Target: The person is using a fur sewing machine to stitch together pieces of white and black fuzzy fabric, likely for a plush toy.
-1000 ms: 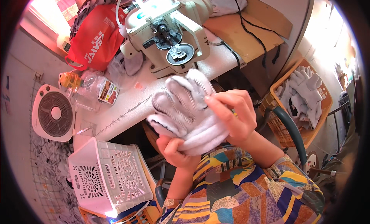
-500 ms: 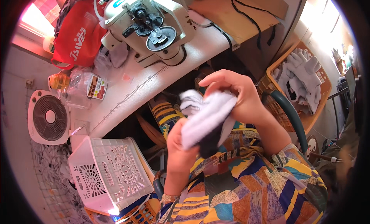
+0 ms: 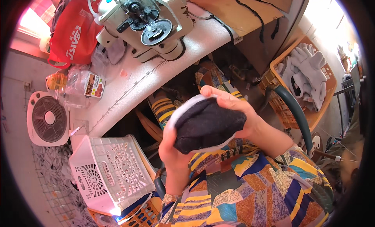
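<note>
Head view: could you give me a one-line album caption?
Left hand and right hand hold black-and-white fabric between them, near a sewing machine on a white table.

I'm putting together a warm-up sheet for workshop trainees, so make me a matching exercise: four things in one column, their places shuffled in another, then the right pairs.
Things
1. Black-and-white fabric piece
2. Cream machine
3. Fan
4. Orange basket

Places
a. At the far left of the picture
b. At the right, with pale gloves inside
c. On the white tabletop
d. Between the left hand and right hand

Pairs: 1-d, 2-c, 3-a, 4-b
</note>
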